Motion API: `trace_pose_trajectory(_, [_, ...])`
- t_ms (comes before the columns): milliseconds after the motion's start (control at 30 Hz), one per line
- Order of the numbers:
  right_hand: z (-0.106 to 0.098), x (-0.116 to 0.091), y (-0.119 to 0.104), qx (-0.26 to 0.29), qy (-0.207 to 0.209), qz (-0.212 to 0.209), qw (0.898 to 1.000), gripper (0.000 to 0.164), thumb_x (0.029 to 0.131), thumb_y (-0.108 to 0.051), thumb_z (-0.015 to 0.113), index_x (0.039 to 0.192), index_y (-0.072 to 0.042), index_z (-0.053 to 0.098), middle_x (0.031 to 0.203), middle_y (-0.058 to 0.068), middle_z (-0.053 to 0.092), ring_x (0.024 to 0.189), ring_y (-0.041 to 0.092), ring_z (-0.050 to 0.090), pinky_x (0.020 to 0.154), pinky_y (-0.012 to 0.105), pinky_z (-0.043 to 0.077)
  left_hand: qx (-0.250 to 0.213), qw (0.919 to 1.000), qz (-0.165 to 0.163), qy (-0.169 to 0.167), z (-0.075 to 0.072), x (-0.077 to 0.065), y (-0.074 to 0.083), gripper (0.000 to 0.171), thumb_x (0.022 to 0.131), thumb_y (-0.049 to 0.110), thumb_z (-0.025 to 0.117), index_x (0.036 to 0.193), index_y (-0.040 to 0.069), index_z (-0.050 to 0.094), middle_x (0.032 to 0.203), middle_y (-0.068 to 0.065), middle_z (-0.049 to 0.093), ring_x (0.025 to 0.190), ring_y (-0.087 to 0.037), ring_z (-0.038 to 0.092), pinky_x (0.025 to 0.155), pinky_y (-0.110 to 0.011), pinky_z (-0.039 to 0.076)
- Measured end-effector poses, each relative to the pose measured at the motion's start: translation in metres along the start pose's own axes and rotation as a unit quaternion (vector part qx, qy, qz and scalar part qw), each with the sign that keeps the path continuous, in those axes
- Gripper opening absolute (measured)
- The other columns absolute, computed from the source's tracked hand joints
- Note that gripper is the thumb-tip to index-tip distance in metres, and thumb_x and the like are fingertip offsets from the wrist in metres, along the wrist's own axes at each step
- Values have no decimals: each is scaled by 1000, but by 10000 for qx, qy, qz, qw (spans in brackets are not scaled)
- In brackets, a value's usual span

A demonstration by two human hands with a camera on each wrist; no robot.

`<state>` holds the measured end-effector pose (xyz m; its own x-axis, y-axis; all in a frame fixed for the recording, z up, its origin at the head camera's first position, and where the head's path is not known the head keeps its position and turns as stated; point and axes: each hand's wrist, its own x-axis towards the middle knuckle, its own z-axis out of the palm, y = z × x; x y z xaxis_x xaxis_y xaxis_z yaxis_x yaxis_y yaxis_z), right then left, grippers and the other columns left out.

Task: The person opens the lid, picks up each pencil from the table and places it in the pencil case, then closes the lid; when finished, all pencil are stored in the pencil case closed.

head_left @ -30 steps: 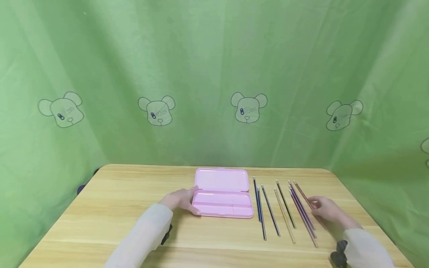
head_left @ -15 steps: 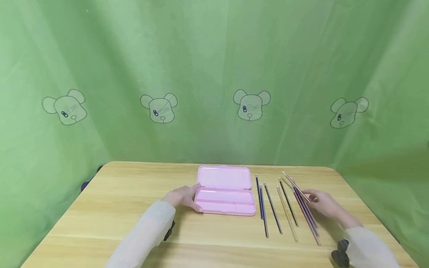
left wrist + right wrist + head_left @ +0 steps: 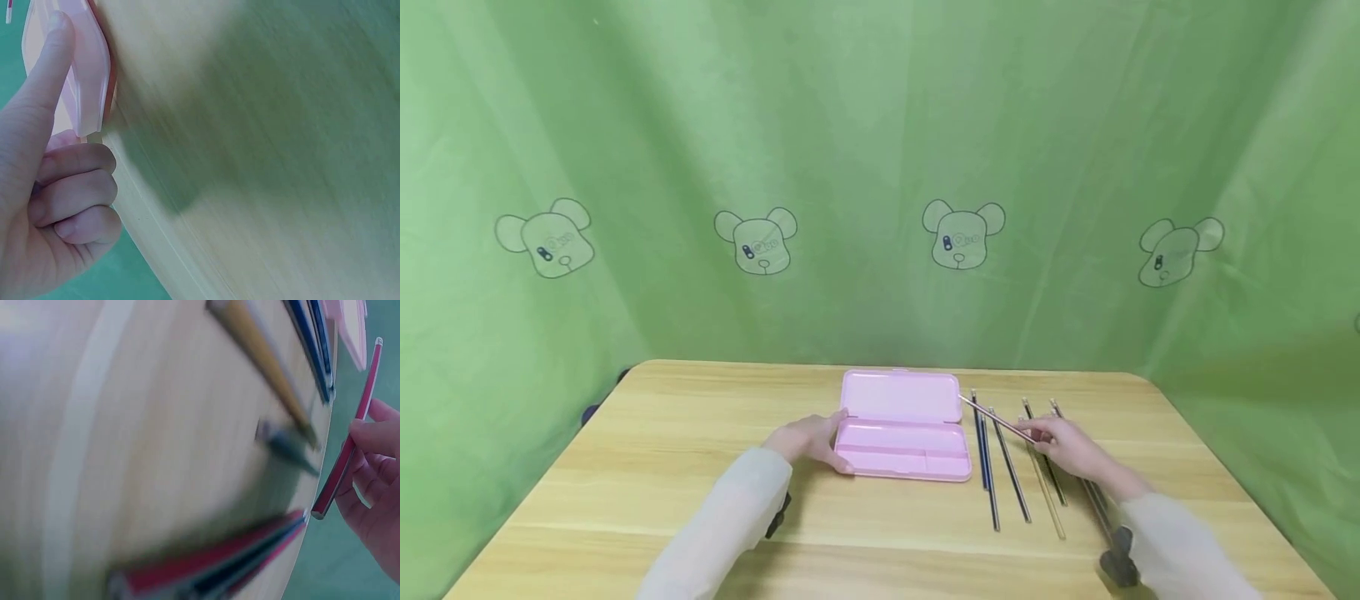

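Observation:
An open pink pencil case (image 3: 868, 437) lies flat on the table, its lid leaning back toward the curtain and its divided tray in front. My left hand (image 3: 808, 442) grips the case's left end; in the left wrist view the thumb (image 3: 53, 59) lies along the case and the other fingers are curled. Above the table, my right hand (image 3: 1067, 447) pinches a red pencil (image 3: 353, 447) between thumb and fingers. The pencil slants up and left, its far end near the lid's right corner in the head view.
Dark blue pencils (image 3: 988, 483), a natural-coloured pencil (image 3: 1047, 496) and a dark pencil (image 3: 1048, 471) lie right of the case. Several red and purple pencils (image 3: 212, 559) lie partly under my right arm. A green curtain (image 3: 880, 167) hangs behind the wooden table (image 3: 700, 400).
My right hand has lifted the red pencil from the right-hand group and carried it left, over the other pencils toward the case. The left hand stays on the case.

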<state>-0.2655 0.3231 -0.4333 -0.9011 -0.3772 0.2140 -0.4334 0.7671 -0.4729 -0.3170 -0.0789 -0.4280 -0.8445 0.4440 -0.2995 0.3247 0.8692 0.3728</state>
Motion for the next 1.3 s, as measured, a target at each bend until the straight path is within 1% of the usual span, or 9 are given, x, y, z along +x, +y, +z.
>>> trace_pose_trajectory(267, [17, 26, -21, 320, -215, -115, 9992, 28, 77, 11, 58, 104, 3, 65, 81, 10, 60, 72, 13, 51, 61, 21, 44, -29, 10000, 24, 10, 1, 2, -1, 106, 65, 49, 77, 146, 10, 21, 135, -23, 42, 124, -35, 42, 103, -46, 35])
trace_pose_trajectory(467, [33, 43, -35, 245, -270, -390, 9986, 26, 77, 10, 59, 101, 2, 67, 78, 7, 60, 71, 11, 51, 62, 22, 45, 1, 10000, 22, -36, 1, 1, -1, 106, 65, 50, 76, 146, 10, 20, 136, -22, 42, 124, -34, 42, 103, -46, 35])
trace_pose_trajectory(567, [40, 52, -43, 178, -280, -521, 9981, 25, 76, 9, 60, 99, 3, 67, 79, 5, 61, 71, 12, 53, 63, 23, 46, 35, 10000, 0, -10, 1, 0, -1, 105, 65, 50, 76, 145, 10, 22, 136, -21, 43, 124, -34, 42, 102, -46, 36])
trace_pose_trajectory(767, [52, 69, -61, 470, -541, -650, 9953, 24, 76, 8, 59, 98, 3, 67, 84, 5, 62, 77, 15, 56, 68, 24, 48, 67, 10000, -29, 6, 0, 0, -2, 106, 64, 51, 76, 145, 12, 22, 136, -21, 43, 124, -34, 42, 102, -46, 36])
trace_pose_trajectory(900, [61, 77, -70, 537, -671, -729, 9936, 24, 77, 9, 58, 98, 3, 67, 87, 7, 62, 80, 18, 57, 72, 25, 50, 85, 10000, -26, 15, -1, 0, -1, 105, 64, 50, 76, 145, 11, 22, 135, -22, 43, 124, -35, 42, 102, -47, 36])
trace_pose_trajectory(1100, [74, 84, -79, 384, -747, -806, 9932, 25, 76, 10, 59, 98, 2, 67, 86, 7, 63, 80, 19, 59, 74, 27, 52, 108, 9999, -28, -8, -1, -2, 1, 105, 64, 50, 77, 145, 11, 22, 135, -22, 43, 124, -34, 42, 102, -46, 36])
trace_pose_trajectory(1300, [83, 91, -83, 39, -820, -934, 9922, 27, 74, 10, 59, 96, -1, 69, 84, 5, 63, 78, 18, 58, 73, 29, 51, 82, 9999, -51, -40, -1, -4, 3, 105, 65, 49, 76, 145, 11, 22, 135, -22, 43, 124, -34, 42, 102, -46, 36])
